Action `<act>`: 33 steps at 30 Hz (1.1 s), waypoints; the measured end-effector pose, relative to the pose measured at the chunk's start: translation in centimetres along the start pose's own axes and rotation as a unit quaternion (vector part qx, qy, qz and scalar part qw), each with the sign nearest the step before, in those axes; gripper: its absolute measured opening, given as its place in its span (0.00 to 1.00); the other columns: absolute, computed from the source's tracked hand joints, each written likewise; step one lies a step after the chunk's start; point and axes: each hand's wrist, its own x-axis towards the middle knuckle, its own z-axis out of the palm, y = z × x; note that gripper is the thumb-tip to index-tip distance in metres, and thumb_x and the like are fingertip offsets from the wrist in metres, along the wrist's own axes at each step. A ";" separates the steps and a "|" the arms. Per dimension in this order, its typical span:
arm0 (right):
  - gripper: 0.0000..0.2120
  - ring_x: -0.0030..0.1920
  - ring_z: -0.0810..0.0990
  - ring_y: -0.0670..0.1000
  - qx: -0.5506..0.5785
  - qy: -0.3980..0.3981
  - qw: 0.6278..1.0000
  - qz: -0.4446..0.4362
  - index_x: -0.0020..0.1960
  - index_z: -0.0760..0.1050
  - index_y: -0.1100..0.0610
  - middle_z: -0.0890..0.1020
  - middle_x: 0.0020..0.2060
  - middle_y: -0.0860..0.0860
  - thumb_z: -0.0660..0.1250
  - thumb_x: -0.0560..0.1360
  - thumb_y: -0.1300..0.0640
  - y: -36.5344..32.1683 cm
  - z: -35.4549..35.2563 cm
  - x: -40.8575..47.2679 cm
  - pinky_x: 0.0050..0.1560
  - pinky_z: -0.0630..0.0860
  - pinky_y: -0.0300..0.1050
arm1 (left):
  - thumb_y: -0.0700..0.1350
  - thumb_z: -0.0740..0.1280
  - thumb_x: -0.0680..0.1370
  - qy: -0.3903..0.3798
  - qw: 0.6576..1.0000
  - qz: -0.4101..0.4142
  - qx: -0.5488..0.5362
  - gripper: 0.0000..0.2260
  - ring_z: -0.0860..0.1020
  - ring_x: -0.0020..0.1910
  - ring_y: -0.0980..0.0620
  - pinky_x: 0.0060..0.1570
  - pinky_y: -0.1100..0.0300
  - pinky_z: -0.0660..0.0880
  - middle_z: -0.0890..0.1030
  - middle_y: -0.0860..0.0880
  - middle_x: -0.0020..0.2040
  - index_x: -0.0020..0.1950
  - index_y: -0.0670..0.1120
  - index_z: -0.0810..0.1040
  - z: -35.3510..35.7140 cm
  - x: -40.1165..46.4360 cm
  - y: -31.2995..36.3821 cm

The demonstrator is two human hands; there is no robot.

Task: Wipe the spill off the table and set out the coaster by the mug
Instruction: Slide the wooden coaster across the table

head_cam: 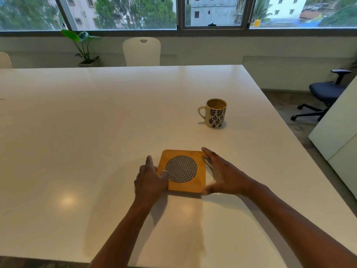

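A square wooden coaster (185,185) with a round black-and-white woven centre lies flat on the white table (77,132), near the front. My left hand (150,180) grips its left edge, thumb on top. My right hand (224,175) is spread along its right edge, fingers apart and blurred, touching the near right corner. A cream mug (215,114) with dark leaf prints, filled with brown drink, stands upright farther back and to the right, handle to the left, apart from the coaster. No spill or cloth shows on the table.
A white chair (142,52) stands behind the table's far edge, a potted plant (85,47) to its left. A dark office chair (326,95) and a white cabinet (340,132) are off the table's right side.
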 end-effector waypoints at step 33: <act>0.51 0.79 0.44 0.57 -0.126 0.003 0.990 0.067 0.79 0.41 0.45 0.48 0.79 0.49 0.67 0.69 0.31 2.4 -4.0 -0.7 0.75 0.48 0.59 | 0.82 0.58 0.59 -0.130 0.947 0.254 0.148 0.62 0.30 0.76 0.55 0.75 0.53 0.38 0.39 0.54 0.81 0.80 0.50 0.35 2.7 -0.5 -0.8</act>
